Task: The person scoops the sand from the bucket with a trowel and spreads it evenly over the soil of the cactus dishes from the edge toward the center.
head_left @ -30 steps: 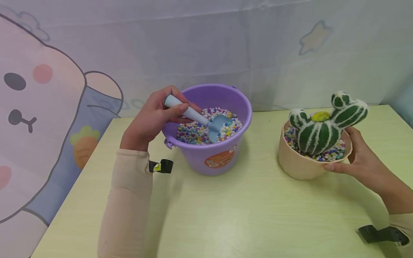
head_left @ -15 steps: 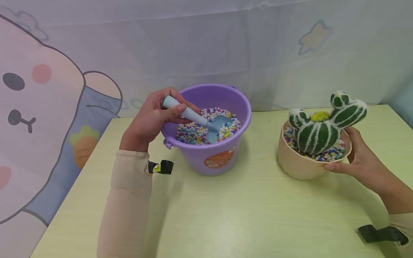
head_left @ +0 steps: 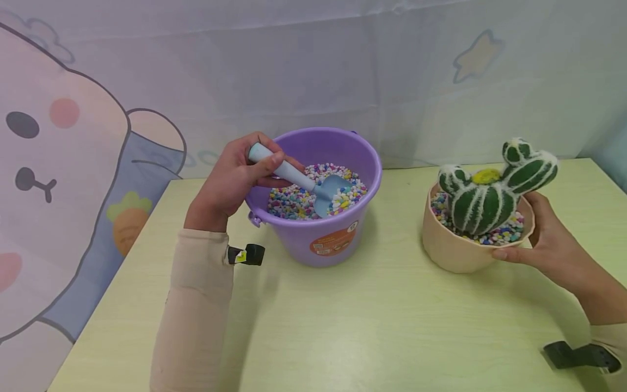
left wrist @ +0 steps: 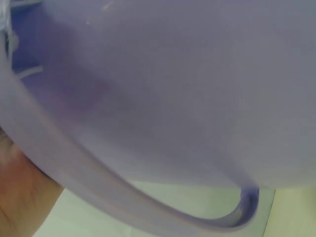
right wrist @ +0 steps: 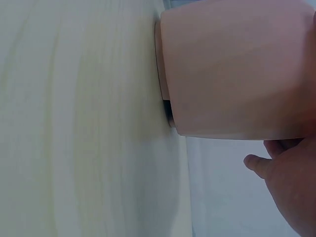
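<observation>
My left hand (head_left: 230, 179) grips the pale handle of a small blue scoop (head_left: 286, 171) over the near left rim of a purple bucket (head_left: 318, 239). The scoop's blade lies among multicoloured pebbles (head_left: 294, 204) inside the bucket, with some pebbles on it. At the right, my right hand (head_left: 553, 250) holds the rim of a beige plant pot (head_left: 455, 253), thumb on the near side and fingers behind. A green cactus (head_left: 482, 209) with white fuzzy ribs stands in the pot, with similar pebbles around its base. In the left wrist view the bucket's wall (left wrist: 163, 98) fills most of the picture.
Bucket and pot stand apart on a light wooden table (head_left: 372, 326). Behind them hangs a pale cloth (head_left: 313, 71) with a cartoon animal printed at the left. The bucket's purple carrying handle (left wrist: 98, 180) hangs down its outer side.
Almost nothing differs. The left forearm has shifted very slightly, while the scoop stays in the pebbles and the right hand stays on the pot.
</observation>
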{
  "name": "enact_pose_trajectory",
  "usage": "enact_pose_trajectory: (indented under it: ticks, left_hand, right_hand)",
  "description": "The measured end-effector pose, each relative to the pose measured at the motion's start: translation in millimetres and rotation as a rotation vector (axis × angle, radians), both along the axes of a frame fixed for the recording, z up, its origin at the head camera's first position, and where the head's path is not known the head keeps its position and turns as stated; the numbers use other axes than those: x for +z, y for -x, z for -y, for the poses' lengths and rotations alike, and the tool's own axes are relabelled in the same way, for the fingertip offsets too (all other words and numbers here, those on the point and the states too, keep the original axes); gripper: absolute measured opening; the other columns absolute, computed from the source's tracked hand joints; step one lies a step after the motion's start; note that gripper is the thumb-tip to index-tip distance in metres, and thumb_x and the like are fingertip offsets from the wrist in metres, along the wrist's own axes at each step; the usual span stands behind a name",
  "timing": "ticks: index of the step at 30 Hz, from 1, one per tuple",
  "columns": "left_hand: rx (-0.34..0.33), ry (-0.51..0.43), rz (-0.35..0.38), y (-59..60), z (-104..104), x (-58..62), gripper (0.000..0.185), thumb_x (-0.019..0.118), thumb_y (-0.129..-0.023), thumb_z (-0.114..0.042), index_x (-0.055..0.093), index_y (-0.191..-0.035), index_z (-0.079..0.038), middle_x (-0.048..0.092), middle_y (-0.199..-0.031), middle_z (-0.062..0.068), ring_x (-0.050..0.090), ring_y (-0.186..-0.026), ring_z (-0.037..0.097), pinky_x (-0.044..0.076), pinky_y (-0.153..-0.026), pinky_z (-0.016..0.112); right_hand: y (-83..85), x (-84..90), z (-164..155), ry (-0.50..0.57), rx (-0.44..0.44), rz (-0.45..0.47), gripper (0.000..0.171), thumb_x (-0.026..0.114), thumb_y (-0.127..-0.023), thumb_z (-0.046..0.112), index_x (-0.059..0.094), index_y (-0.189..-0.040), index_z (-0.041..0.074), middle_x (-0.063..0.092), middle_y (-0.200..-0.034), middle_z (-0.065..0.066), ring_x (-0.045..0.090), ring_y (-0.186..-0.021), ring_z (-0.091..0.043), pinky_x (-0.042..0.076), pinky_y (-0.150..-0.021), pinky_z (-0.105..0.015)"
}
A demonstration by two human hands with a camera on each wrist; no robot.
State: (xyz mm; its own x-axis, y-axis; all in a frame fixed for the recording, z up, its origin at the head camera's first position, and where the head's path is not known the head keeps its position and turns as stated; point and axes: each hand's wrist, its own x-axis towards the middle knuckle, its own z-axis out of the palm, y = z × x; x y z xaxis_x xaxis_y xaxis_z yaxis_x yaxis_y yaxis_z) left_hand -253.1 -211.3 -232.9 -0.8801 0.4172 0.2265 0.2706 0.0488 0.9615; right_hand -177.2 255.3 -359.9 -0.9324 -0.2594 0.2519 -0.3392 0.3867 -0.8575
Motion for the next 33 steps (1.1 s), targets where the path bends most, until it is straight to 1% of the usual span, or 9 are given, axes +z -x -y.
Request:
enact_pose_trajectory:
  ticks: [3,6,10,17,21,25,28,33]
  left_hand:
    - [0.003,-0.002,-0.002,0.0,-0.3,-0.1,0.01,0.059,-0.099,-0.005,0.053,-0.096,0.003,0.07,-0.1,0.023,0.07,-0.094,0.033,0.06,-0.08,0.043]
    - [0.005,0.0,-0.002,-0.3,-1.0,0.2,0.01,0.058,-0.099,-0.005,0.053,-0.095,0.002,0.07,-0.1,0.023,0.07,-0.094,0.033,0.06,-0.08,0.044]
    - [0.022,0.008,0.013,-0.4,-1.8,1.8,0.011,0.058,-0.1,-0.005,0.052,-0.096,0.004,0.07,-0.099,0.023,0.07,-0.094,0.033,0.06,-0.08,0.044]
    - [0.084,-0.002,0.076,-1.1,-6.9,6.0,0.015,0.059,-0.099,-0.006,0.052,-0.101,0.007,0.07,-0.097,0.025,0.071,-0.09,0.033,0.06,-0.078,0.046]
    - [0.121,0.001,0.092,-1.8,-8.9,6.5,0.021,0.062,-0.099,-0.01,0.05,-0.103,0.006,0.07,-0.096,0.025,0.072,-0.086,0.033,0.061,-0.077,0.044]
    - [0.153,0.009,0.104,-0.9,-10.5,5.0,0.023,0.062,-0.098,-0.012,0.049,-0.103,0.006,0.07,-0.095,0.025,0.072,-0.083,0.033,0.061,-0.077,0.043]
    - [0.182,0.035,0.116,0.4,-11.3,5.0,0.024,0.063,-0.098,-0.013,0.049,-0.104,0.006,0.069,-0.094,0.023,0.072,-0.08,0.031,0.061,-0.077,0.042]
    - [0.25,0.066,0.14,0.7,-13.3,8.1,0.026,0.064,-0.098,-0.015,0.049,-0.105,0.006,0.062,-0.089,0.02,0.073,-0.075,0.03,0.061,-0.075,0.04]
  right_hand:
    - [0.4,1.1,0.2,0.007,0.018,-0.009,0.107,0.07,-0.079,-0.018,0.005,-0.156,0.021,0.011,-0.149,-0.006,0.016,-0.134,-0.002,0.022,-0.096,-0.002]
    - [-0.6,4.2,-0.3,0.007,0.03,0.003,0.108,0.069,-0.079,-0.02,0.006,-0.156,0.023,0.013,-0.15,-0.003,0.018,-0.135,-0.002,0.024,-0.097,-0.003]
    - [-1.6,6.4,-0.2,0.002,0.032,0.006,0.108,0.068,-0.079,-0.021,0.007,-0.156,0.023,0.017,-0.15,-0.001,0.022,-0.134,-0.003,0.028,-0.097,-0.005]
    - [-0.2,0.9,-0.6,0.003,0.027,-0.036,0.108,0.069,-0.077,-0.022,0.007,-0.156,0.02,0.016,-0.147,-0.002,0.023,-0.13,0.001,0.026,-0.096,-0.003]
    - [-0.5,-0.3,-0.8,0.004,0.015,-0.041,0.107,0.07,-0.077,-0.021,0.009,-0.155,0.02,0.017,-0.145,-0.003,0.023,-0.13,0.0,0.024,-0.097,-0.004]
    - [-2.9,-0.2,-0.1,-0.003,-0.011,-0.043,0.104,0.071,-0.076,-0.02,0.012,-0.153,0.019,0.018,-0.142,-0.003,0.024,-0.129,-0.001,0.024,-0.096,-0.003]
    - [-4.5,0.7,0.0,-0.022,-0.038,-0.038,0.099,0.072,-0.077,-0.018,0.016,-0.149,0.02,0.019,-0.138,-0.001,0.023,-0.127,0.0,0.023,-0.094,-0.003]
    - [-5.3,2.2,0.3,-0.047,-0.072,-0.021,0.082,0.074,-0.08,-0.011,0.022,-0.134,0.022,0.019,-0.134,0.005,0.022,-0.126,0.0,0.018,-0.1,-0.013]
